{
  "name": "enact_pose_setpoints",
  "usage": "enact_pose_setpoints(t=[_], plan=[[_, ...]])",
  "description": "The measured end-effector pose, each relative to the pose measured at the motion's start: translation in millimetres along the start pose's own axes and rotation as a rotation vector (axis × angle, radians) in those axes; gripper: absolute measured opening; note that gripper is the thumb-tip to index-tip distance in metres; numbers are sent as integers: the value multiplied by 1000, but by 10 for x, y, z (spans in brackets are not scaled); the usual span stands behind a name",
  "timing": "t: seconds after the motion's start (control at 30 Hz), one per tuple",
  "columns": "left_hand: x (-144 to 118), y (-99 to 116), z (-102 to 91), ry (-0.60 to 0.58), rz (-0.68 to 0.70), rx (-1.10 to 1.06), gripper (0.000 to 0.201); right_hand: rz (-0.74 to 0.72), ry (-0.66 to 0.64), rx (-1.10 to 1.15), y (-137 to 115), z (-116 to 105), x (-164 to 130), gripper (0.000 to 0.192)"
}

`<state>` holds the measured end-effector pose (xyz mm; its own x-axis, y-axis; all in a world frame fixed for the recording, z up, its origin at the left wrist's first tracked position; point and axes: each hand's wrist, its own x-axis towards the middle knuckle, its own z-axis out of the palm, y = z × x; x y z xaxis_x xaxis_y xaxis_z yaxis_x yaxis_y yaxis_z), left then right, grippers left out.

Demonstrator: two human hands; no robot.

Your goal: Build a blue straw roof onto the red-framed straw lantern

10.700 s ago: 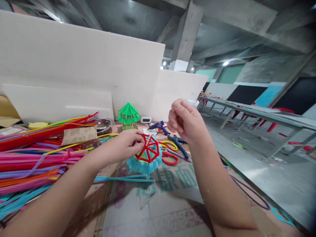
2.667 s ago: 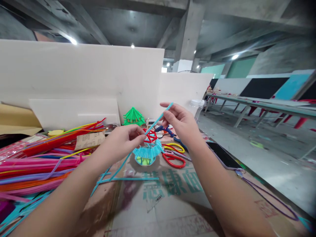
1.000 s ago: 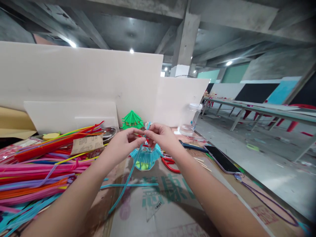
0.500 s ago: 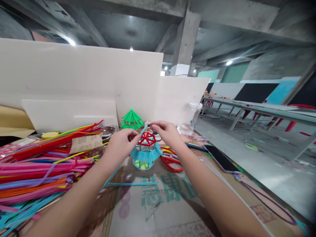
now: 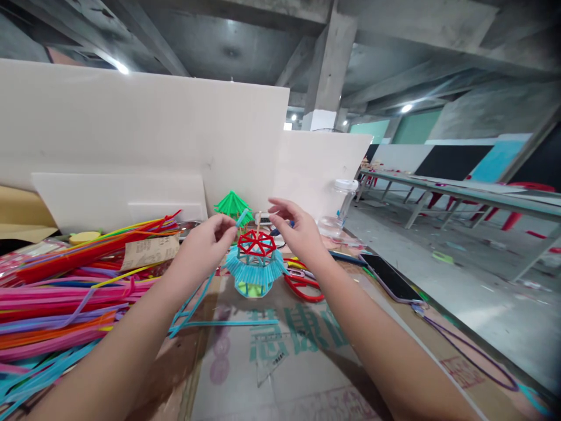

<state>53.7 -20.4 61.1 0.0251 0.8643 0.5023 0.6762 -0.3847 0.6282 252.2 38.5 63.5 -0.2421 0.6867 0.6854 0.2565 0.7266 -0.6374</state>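
A small pavilion model (image 5: 255,266) stands on the cardboard, with a skirt of light-blue strips, a red spoked frame on top and a pale upright post. Just left of its top, my left hand (image 5: 214,235) pinches a light-blue pipe cleaner (image 5: 242,217), whose long part seems to trail down behind the wrist. To the right of the post, my right hand (image 5: 298,227) is held with thumb and fingers apart and nothing between them. Behind the model sits a green roof-shaped piece (image 5: 233,204). Red-handled scissors (image 5: 304,287) lie at the model's right.
Bundles of coloured pipe cleaners (image 5: 65,304) fill the left side. A phone (image 5: 391,278) with a purple strap lies at right, and a clear bottle (image 5: 342,204) stands behind it. White boards (image 5: 144,128) rise at the back. A clear set square (image 5: 269,365) lies in front.
My right hand has opened and drawn away from the post. My left hand has shifted slightly left, away from the model's top, still pinching the blue pipe cleaner.
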Motion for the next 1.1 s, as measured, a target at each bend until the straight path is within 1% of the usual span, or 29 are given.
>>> enact_pose_setpoints(t=[0.07, 0.1, 0.13, 0.2, 0.3, 0.43, 0.53, 0.63, 0.7, 0.8, 0.93, 1.03, 1.1], plan=[[28, -78, -3, 39, -38, 41, 28, -37, -54, -14, 7, -3, -11, 55], [40, -114, 5, 45, -62, 81, 29, -61, -87, -20, 22, 4, -17, 60], [50, -145, 18, 41, -83, 122, 31, -87, -117, -33, 40, 13, -21, 60], [64, -187, 52, 14, -99, 162, 35, -139, -154, -83, 73, 34, -24, 53], [78, -218, 102, -36, -80, 133, 38, -176, -162, -143, 89, 47, -16, 38], [88, -236, 135, -95, -88, 114, 38, -116, -177, -100, 58, 41, -15, 33], [88, -227, 132, -112, -79, 117, 39, -68, -221, -50, 17, 45, -34, 36], [85, -203, 123, -135, -74, 117, 39, -36, -257, -53, -21, 54, -53, 41], [84, -189, 122, -141, -77, 125, 39, -20, -247, -59, -23, 58, -54, 47], [82, -186, 127, -141, -72, 118, 38, 36, -179, -7, 33, 68, -35, 50], [88, -232, 132, -133, -58, 102, 38, 121, -139, 65, 160, 114, -10, 31], [100, -283, 120, -108, -52, 100, 41, 106, -135, -38, 219, 170, -15, 18], [107, -304, 107, -93, -64, 98, 42, 92, -142, -108, 232, 204, -25, 14]])
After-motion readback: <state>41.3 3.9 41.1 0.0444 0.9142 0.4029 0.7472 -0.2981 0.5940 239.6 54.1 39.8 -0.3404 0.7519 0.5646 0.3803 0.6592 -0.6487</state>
